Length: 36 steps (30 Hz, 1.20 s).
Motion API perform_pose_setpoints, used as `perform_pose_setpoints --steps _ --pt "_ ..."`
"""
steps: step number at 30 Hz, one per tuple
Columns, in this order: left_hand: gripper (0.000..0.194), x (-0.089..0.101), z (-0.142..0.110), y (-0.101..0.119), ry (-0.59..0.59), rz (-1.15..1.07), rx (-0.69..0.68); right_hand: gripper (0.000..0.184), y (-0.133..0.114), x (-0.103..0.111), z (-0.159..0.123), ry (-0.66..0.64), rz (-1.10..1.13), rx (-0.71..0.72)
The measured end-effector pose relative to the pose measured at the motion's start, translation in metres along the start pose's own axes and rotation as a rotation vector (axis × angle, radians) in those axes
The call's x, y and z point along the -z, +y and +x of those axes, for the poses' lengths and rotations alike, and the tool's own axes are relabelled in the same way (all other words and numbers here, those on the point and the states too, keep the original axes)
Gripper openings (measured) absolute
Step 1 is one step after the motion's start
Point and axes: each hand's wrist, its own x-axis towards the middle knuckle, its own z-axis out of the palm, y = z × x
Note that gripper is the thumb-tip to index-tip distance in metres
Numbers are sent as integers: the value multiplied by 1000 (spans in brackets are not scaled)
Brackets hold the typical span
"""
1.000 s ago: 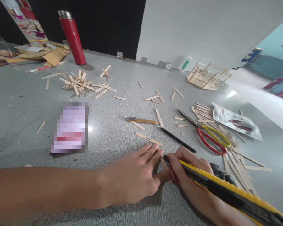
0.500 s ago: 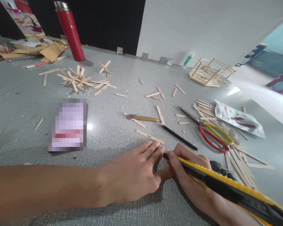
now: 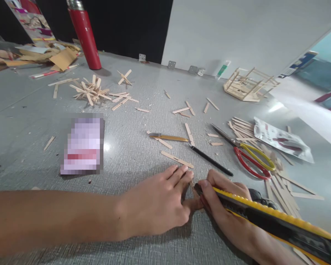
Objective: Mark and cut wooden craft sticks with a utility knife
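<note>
My right hand (image 3: 228,217) grips a yellow and black utility knife (image 3: 278,222), its tip end pointing left and down at a small wooden craft stick (image 3: 192,185). My left hand (image 3: 160,204) lies palm down, its thumb and fingertips holding that stick against the table. Much of the stick is hidden under the fingers, and the blade barely shows. Just beyond my fingertips lies another craft stick (image 3: 177,159) with a slot cut in it. A black pen-like tool (image 3: 211,160) and a slim yellow cutter (image 3: 169,137) lie farther forward.
Red and yellow scissors (image 3: 252,162) lie at right, near loose sticks (image 3: 283,195) and a silver pouch (image 3: 284,140). A stick frame (image 3: 248,86) stands at back right. At left are a blurred-out phone-like rectangle (image 3: 82,143), a stick pile (image 3: 91,90) and a red bottle (image 3: 85,38).
The knife tip and my right hand have shifted slightly right, away from my left fingers, showing more of the stick. My left hand keeps its hold. The whole view has shifted a little.
</note>
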Motion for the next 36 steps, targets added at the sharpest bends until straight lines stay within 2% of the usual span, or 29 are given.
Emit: perform_pose_setpoints --steps 4,8,11,18,26,36 --pt "36 0 1 -1 -11 -35 -17 44 -5 0 4 -60 68 -50" --pt "38 0 1 -1 -36 -38 -19 46 -7 -2 5 -38 140 -105" --pt "39 0 1 0 -42 -37 -8 45 -4 -2 3 -67 167 -138" --pt "36 -4 0 0 -16 -53 -18 46 -1 -4 3 -96 198 -142" --pt "38 -3 -1 0 -13 -46 -14 45 6 -4 1 -106 125 -153" --pt "35 -2 0 -1 -19 -14 1 40 1 -1 1 -87 -13 -62"
